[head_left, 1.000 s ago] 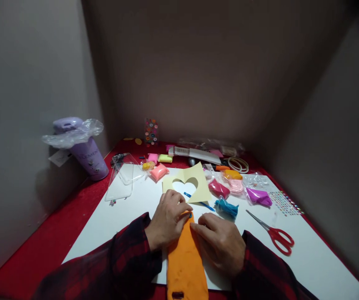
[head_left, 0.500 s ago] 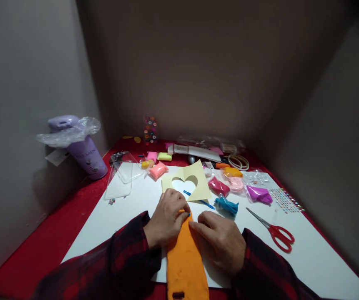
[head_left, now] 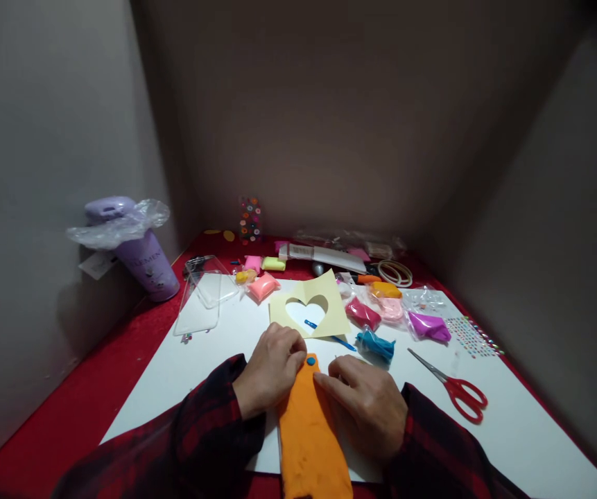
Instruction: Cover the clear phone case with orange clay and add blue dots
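A long flat piece covered in orange clay [head_left: 313,436], which looks like a phone case, lies before me and runs off the bottom edge. Near its far end a small round blue clay dot [head_left: 310,361] is stuck on the surface. My left hand [head_left: 274,364] is at the far left edge, its fingers curled in and thumb against the forefinger; whatever may be between them is hidden. Along the right edge rests my right hand [head_left: 368,402], forefinger touching the clay, other fingers curled, steadying the piece. Beyond stands a folded cream card [head_left: 335,305] with a heart-shaped cutout.
Red-handled scissors [head_left: 457,388] and a bagged blue clay lump [head_left: 375,345] lie right, with more clay packets behind. A blue stick [head_left: 343,342] passes under the card. Clear cases [head_left: 199,305] lie left, near a purple tumbler [head_left: 147,263]. White paper [head_left: 173,388] covers the table.
My left hand has drawn back to the left off the far end, so the blue dot now shows fully. My right hand stays in place. The view has shifted slightly.
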{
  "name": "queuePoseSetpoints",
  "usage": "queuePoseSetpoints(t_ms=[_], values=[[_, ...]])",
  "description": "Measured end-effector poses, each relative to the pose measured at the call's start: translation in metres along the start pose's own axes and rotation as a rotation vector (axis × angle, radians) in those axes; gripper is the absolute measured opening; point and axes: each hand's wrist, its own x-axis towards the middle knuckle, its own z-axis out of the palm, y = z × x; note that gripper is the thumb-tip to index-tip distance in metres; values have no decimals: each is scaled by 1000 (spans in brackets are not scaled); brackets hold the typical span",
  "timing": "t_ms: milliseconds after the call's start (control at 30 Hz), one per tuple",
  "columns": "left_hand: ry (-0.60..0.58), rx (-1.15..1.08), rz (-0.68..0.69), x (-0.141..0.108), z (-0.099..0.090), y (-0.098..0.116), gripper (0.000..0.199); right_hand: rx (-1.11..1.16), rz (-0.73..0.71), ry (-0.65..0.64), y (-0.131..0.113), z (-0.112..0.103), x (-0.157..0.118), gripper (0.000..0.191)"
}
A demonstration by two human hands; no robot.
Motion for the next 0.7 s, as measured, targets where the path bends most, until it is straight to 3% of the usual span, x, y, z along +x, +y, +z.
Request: queuePoseSetpoints(t_ms=[167,267,400,500,600,700], values=[[-23,-188,-92,2,-5,-2,9,-9,3,30,-2,2,-2,19],[-79,-461,-162,2,-11,1,5,-38,-19,71,-3,0,-1,17],[-196,-846,-275,1,-15,7,30,-68,-65,117,-4,-5,2,17],[-137,-727,-272,0,-17,8,31,-56,-60,120,-4,-7,3,17],[-70,-398,-223,-3,-21,6,12,-16,0,128,-8,-7,1,17],[-97,-116,-201,-8,-24,5,14,25,64,131,-17,-6,0,22]])
